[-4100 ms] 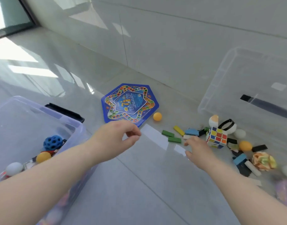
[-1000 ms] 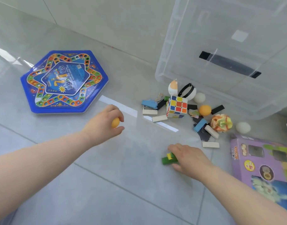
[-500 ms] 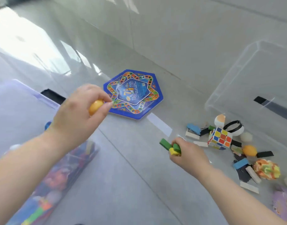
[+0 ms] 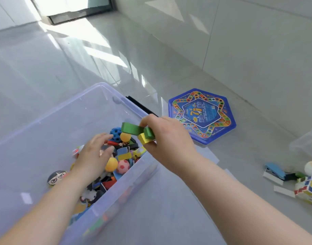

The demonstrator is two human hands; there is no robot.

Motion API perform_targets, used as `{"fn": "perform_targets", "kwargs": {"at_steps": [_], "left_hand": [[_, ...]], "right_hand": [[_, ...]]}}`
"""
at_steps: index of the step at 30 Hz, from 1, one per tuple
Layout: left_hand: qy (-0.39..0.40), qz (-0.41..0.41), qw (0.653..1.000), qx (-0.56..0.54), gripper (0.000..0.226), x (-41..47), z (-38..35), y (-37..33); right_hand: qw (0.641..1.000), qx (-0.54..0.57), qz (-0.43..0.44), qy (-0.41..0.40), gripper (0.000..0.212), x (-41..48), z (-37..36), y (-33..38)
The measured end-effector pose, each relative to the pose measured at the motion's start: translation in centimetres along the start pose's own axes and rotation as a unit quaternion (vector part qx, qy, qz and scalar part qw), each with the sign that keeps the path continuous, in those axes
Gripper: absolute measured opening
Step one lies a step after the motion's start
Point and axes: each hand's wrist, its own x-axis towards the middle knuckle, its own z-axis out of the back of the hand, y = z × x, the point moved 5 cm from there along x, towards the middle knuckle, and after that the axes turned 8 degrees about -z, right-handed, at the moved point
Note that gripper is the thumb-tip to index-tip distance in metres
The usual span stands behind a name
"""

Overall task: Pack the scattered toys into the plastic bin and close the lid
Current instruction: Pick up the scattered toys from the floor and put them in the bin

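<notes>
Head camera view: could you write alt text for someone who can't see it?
A person's right hand holds green and yellow blocks over a clear plastic bin of toys, while the open left hand hovers inside. A blue game board lies on the floor.

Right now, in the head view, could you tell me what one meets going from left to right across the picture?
Plastic bin → left hand → green blocks in the right hand → hexagonal game board → blue block → puzzle cube.

Head camera looks down, close.
</notes>
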Motion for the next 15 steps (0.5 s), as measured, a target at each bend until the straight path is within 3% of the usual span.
{"fn": "perform_targets", "kwargs": {"at_steps": [3,6,8,10,13,15], "left_hand": [[-0.077,0.052,0.991,-0.091,0.034,-0.1,1.7,0.4],[-0.093,0.015,0.976,-0.197,0.023,-0.5,2.2,-0.3],[-0.035,-0.033,0.968,-0.246,0.033,-0.8,1.6,-1.7],[0.020,-0.076,0.970,-0.228,0.054,-0.9,0.7,-3.2],[0.081,-0.126,0.971,-0.188,0.037,-1.5,-0.9,-6.2],[0.118,-0.157,0.966,-0.170,0.039,-2.2,-2.1,-7.9]], "right_hand": [[0.993,-0.051,-0.007,0.108,0.044,0.7,-3.3,0.1],[0.989,-0.042,0.000,0.141,0.052,0.1,-4.2,0.0],[0.988,-0.033,-0.014,0.147,0.041,-0.5,-3.7,-1.0],[0.990,-0.080,0.027,0.116,0.030,-1.5,-3.1,-1.7],[0.990,-0.111,0.063,0.059,0.036,-2.9,-2.7,-3.0],[0.990,-0.120,0.065,0.044,0.036,-3.9,-2.0,-4.0]]}}
